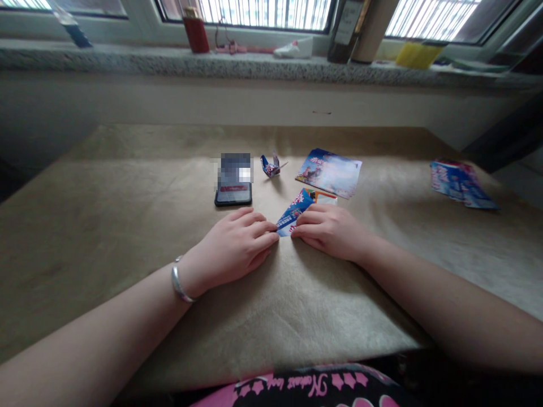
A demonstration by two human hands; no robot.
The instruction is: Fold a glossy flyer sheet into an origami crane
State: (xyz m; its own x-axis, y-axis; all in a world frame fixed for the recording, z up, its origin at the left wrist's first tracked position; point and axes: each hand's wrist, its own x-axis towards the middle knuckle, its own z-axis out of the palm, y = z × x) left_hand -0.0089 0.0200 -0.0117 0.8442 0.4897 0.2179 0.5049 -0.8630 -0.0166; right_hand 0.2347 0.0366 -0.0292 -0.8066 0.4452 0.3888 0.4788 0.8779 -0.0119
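A partly folded sheet of printed paper (pixel 292 217), blue with pink flowers, lies on the table between my hands. My left hand (pixel 240 240), a silver bangle at its wrist, has its fingers together and its fingertips closed at the paper's left corner. My right hand (pixel 328 230) grips and presses the paper's right side, and its curled fingers cover part of it. Just behind the right hand, an orange, green and white piece (pixel 324 198) shows; whether it belongs to the folded sheet I cannot tell. Beyond the hands stands a small folded paper crane (pixel 271 165).
A phone (pixel 233 183) lies left of the crane, its screen partly blurred. To the right is a stack of printed sheets (pixel 330 172), and farther right several blue leaflets (pixel 462 183). A stone windowsill (pixel 254 66) behind the table holds a red container (pixel 195 33) and other items.
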